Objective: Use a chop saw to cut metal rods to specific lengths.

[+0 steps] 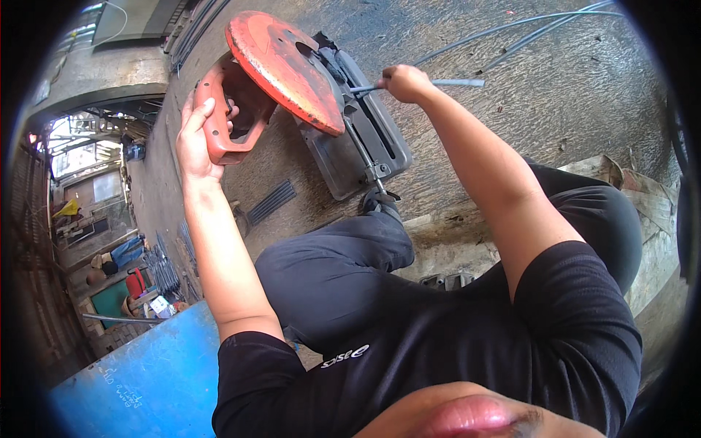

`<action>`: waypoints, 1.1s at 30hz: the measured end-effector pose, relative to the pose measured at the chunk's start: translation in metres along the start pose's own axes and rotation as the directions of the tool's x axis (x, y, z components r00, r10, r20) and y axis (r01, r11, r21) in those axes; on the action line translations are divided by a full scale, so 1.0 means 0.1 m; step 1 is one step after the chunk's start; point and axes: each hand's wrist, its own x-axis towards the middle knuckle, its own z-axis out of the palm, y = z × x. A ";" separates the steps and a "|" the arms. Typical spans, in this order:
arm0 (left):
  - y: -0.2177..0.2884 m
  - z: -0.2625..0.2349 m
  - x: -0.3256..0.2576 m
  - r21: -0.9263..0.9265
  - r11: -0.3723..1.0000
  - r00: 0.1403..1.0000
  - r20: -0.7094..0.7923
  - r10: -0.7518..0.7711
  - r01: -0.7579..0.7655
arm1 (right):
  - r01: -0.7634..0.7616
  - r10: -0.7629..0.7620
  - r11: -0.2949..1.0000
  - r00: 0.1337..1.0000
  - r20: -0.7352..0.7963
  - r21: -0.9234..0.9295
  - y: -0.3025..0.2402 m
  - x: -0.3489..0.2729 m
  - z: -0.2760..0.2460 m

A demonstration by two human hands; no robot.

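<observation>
An orange, worn cut-off saw stands on the floor ahead of me, its round blade guard (pixel 281 69) tilted up over a dark grey base (pixel 328 168). My left hand (pixel 196 142) is closed round the saw's orange D-shaped handle (pixel 216 131), thumb on top and fingertips showing through the opening. To the right, my right hand (pixel 405 82) grips a thin grey metal bar (pixel 461 82). One end of that bar lies over the base by the vise; the other sticks out past my hand. The guard hides the blade.
My foot (pixel 381 203) rests against the base's near edge. Dark metal strips (pixel 272 202) lie on the floor left of it. Long thin rods (pixel 511 44) stretch across the floor at the far right. A blue sheet-topped surface (pixel 146 372) is at lower left, with clutter beyond.
</observation>
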 end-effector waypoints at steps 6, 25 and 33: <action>-0.02 0.11 0.03 0.023 1.000 1.000 -0.012 0.001 -0.001 | 0.109 -0.119 0.969 0.992 -0.031 -0.222 -0.16 0.09 -0.33; -0.01 0.13 0.00 -0.063 0.998 1.000 -0.003 -0.011 0.011 | 0.176 -0.163 0.957 0.984 0.072 -0.230 -0.32 0.13 -0.19; 0.00 0.16 -0.01 -0.061 0.998 1.000 -0.013 -0.010 0.009 | 0.162 -0.152 0.966 0.986 0.060 -0.201 -0.31 0.13 -0.18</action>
